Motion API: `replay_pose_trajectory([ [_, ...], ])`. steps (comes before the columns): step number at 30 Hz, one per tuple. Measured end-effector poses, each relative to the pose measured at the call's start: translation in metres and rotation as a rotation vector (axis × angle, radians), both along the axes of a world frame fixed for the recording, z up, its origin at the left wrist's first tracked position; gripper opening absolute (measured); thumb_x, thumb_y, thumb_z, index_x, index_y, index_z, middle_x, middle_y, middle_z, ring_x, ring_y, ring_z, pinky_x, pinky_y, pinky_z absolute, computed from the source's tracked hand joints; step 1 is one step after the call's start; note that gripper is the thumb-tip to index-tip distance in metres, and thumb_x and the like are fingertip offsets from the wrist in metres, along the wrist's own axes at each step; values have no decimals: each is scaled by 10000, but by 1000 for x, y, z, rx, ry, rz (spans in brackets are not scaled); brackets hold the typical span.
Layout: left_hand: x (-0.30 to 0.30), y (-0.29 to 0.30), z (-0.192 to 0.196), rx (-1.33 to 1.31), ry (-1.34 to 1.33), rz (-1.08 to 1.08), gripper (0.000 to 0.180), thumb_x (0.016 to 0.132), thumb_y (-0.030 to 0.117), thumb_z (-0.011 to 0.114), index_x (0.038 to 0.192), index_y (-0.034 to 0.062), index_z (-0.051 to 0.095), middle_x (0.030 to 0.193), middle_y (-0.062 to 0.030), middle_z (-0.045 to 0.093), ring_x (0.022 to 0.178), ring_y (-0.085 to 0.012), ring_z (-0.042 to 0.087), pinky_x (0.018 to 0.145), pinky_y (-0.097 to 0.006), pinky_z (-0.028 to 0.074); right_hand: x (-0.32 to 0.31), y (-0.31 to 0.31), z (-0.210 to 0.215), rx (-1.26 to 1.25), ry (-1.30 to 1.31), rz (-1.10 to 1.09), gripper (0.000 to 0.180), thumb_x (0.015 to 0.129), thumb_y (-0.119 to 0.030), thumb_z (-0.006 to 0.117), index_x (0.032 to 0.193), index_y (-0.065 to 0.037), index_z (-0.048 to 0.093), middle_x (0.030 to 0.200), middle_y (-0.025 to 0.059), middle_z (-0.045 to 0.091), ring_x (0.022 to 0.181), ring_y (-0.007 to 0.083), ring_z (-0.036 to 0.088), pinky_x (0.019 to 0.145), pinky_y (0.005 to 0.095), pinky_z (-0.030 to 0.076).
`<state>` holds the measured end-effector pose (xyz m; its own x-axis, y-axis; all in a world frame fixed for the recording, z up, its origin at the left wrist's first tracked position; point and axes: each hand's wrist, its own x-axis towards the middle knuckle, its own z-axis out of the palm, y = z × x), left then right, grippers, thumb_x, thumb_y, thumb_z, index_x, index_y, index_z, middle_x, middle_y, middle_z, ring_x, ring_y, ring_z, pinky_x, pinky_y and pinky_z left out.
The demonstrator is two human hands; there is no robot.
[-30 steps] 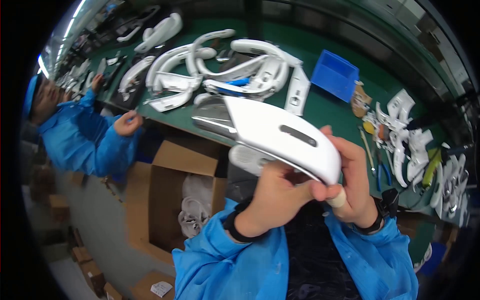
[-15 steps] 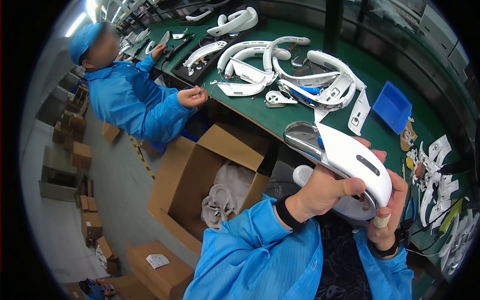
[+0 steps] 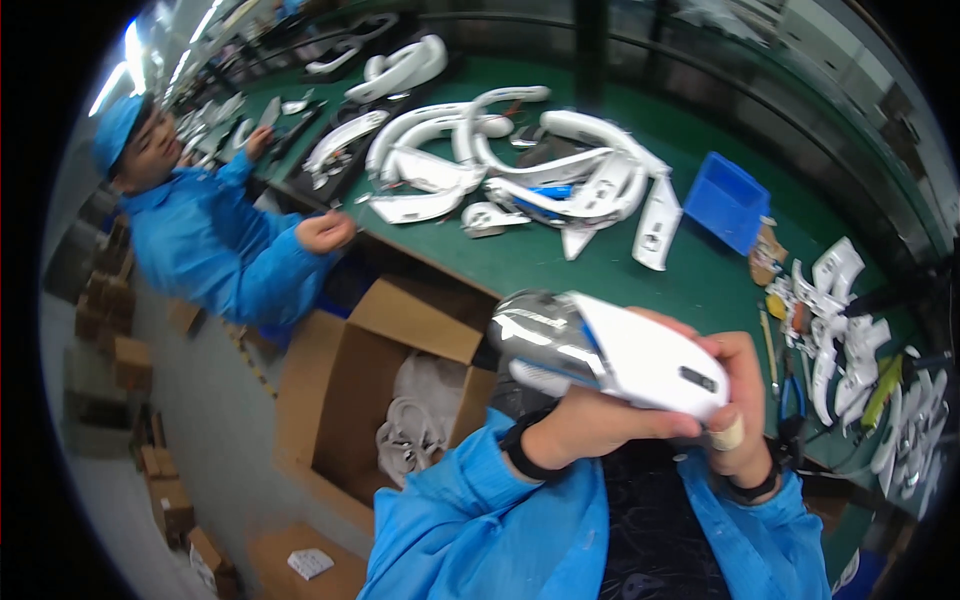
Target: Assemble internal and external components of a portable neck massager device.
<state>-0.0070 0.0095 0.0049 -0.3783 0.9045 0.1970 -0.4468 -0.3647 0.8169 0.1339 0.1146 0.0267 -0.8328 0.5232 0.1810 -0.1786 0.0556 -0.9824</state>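
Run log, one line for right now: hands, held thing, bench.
left hand: gripping white device | right hand: gripping its right end | transparent end: pointing left | green bench: curved white parts, blue tray

Your left hand (image 3: 595,420) and right hand (image 3: 742,400): both gripping one white curved housing (image 3: 650,360), glossy end (image 3: 545,330) projecting left of your fingers. Beyond the fingers: blue tray (image 3: 727,205), white curved bands (image 3: 605,185). Left of them: open carton (image 3: 415,320). Right: blue-handled pliers (image 3: 786,390).
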Motion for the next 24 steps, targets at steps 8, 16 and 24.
replay_pose_trajectory([
  [8, 14, 0, -13, 29, 10, 12, 849, 622, 254, 996, 1278, 43, 498, 1255, -179, 679, 1312, -286, 539, 1145, -458, 414, 7, 7, -10, 232, -87, -24, 766, 935, -706, 550, 1147, 28, 601, 924, 129, 729, 828, 229, 742, 702, 321, 558],
  [16, -61, -28, 5, -395, 350, -351, 537, 858, 74, 812, 1334, -37, 590, 1281, -145, 673, 1151, -222, 665, 957, -335, 549, 50, 37, -33, -332, -51, -217, 811, 900, -769, 539, 1140, 5, 561, 832, 68, 620, 617, 94, 575, 521, 244, 455],
  [24, -180, -27, -81, -853, 1485, 991, 219, 842, 188, 797, 1040, 120, 738, 994, -54, 676, 964, -262, 606, 823, -397, 457, 48, 48, -36, -390, 113, -253, 785, 978, -686, 473, 1230, 55, 532, 733, 67, 572, 490, 105, 451, 474, 274, 441],
])
